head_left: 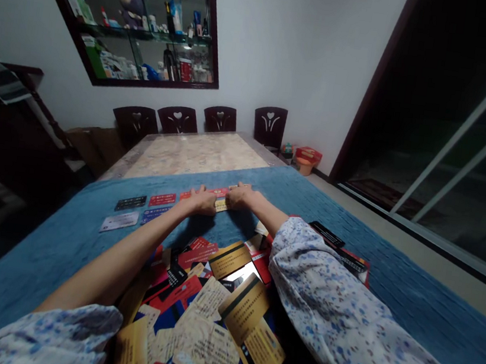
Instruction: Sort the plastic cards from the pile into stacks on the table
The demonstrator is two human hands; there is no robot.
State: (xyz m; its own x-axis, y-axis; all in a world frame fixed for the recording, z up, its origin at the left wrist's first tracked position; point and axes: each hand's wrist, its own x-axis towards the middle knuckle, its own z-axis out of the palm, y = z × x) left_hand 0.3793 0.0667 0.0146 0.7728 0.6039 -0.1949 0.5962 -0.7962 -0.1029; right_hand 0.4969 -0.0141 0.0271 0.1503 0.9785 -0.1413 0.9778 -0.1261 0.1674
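Observation:
Both arms stretch forward over a blue cloth. My left hand (203, 201) and my right hand (237, 196) touch opposite ends of a yellowish card (221, 204), fingers closed around its edges. Just behind it lies a red card (218, 192). To the left on the cloth are a black card (131, 202), a red card (162, 199), a blue card (154, 214) and a white card (119, 221), laid flat. A large loose heap of cards (208, 344), gold, red, cream and blue, lies nearest me between my forearms.
Dark cards (327, 233) lie on the blue cloth (392, 273) beyond my right sleeve. The marbled tabletop (193, 154) continues past the cloth, with dark chairs (269, 126) behind. An orange bucket (303, 165) stands on the floor.

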